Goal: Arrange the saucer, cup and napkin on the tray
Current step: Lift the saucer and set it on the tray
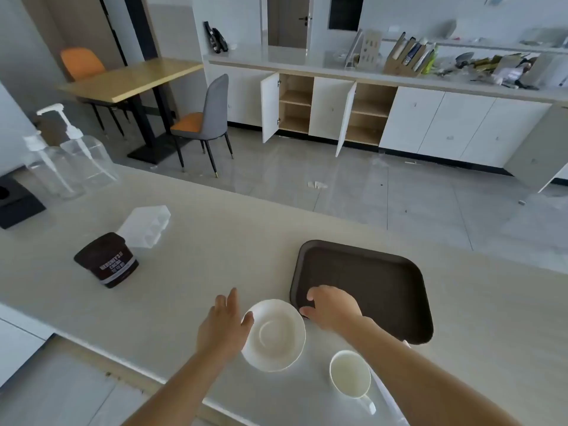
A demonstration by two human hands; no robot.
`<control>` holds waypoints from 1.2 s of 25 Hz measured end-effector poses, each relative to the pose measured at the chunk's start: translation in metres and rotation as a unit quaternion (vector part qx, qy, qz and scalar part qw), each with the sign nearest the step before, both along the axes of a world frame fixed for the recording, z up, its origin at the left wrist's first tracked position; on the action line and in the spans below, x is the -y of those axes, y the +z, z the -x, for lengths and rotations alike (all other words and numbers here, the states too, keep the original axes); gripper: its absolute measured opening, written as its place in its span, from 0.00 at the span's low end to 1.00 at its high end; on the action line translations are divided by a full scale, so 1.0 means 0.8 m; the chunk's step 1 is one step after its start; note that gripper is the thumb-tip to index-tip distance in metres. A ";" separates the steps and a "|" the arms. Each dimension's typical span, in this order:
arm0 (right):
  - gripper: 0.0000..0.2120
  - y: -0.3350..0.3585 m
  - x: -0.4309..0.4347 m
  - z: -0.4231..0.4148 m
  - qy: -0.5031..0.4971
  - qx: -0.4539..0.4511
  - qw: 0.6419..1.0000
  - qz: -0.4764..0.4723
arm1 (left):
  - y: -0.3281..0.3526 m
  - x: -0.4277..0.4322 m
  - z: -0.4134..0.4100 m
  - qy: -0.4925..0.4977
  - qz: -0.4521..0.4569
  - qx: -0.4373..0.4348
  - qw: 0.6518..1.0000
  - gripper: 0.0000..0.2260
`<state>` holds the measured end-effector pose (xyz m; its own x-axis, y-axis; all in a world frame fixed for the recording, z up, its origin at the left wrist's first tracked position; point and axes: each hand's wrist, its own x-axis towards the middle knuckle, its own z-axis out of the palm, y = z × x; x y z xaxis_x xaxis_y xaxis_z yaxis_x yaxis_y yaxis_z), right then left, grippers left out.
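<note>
A dark brown tray (378, 281) lies on the pale counter with nothing on it. My right hand (333, 307) curls over the tray's near left corner, fingers bent onto the rim. Just left of the tray a white saucer (275, 335) rests on the counter. My left hand (226, 322) is beside the saucer's left edge with fingers spread, the thumb touching the rim. A white cup (350, 375) stands upright in front of the tray, handle toward me. A white napkin (388, 395) lies under my right forearm, mostly hidden.
A dark cocoa tub (107, 261) and a clear plastic box (144, 226) sit on the counter at left. Two clear pump bottles (73, 161) and a black block (17, 201) stand at the far left. The counter's far edge drops to a tiled floor.
</note>
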<state>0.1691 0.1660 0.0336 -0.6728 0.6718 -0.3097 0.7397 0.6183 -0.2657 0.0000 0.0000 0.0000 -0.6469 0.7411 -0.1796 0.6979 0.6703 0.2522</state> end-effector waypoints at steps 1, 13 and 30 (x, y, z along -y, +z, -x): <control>0.17 -0.004 0.001 0.001 -0.005 0.023 1.000 0.015 | -0.004 0.002 -0.002 0.019 0.008 0.031 0.999 0.29; 0.09 -0.052 0.018 0.015 -0.051 0.129 0.987 0.083 | -0.054 0.004 -0.022 0.127 -0.035 0.203 0.970 0.15; 0.13 -0.037 -0.057 -0.032 -0.207 -0.022 0.963 0.169 | 0.002 -0.067 -0.067 0.189 -0.147 0.407 0.881 0.09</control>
